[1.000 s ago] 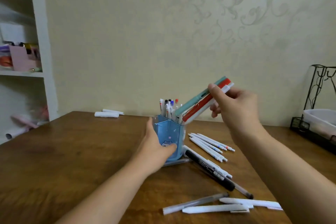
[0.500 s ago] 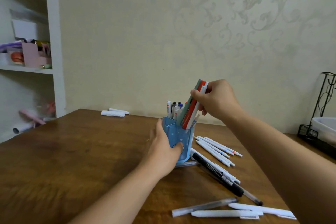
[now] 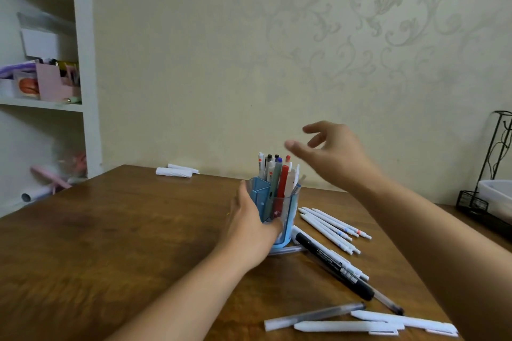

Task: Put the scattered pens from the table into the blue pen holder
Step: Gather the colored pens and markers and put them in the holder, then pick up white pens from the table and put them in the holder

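Brown wooden table [image 3: 110, 243] fills the lower frame under a patterned wall. At centre, the blue pen holder [image 3: 279, 216] stands upright with pens inside; the left hand [image 3: 249, 227] grips its side. Above it, the right hand [image 3: 335, 158] hovers with loose, empty fingers. White pens [image 3: 329, 225] lie right of the holder.

One holder [image 3: 279, 210] on the counter [image 3: 110, 252], pens in it and pens loose around it.

About nine pens stand in the holder, one red [image 3: 283, 185], one grey-green [image 3: 274, 183]; the back ones overlap, so the count is rough. Right of it lie five white pens [image 3: 331, 225] in a fan. Nearer: one black marker [image 3: 335, 266] with two or three pens under it, then three near the front edge, one clear [image 3: 315, 315] and two white [image 3: 346, 327]. Two white rolls [image 3: 174, 171] lie far left. Two hands: left [image 3: 249, 227], right [image 3: 332, 158].
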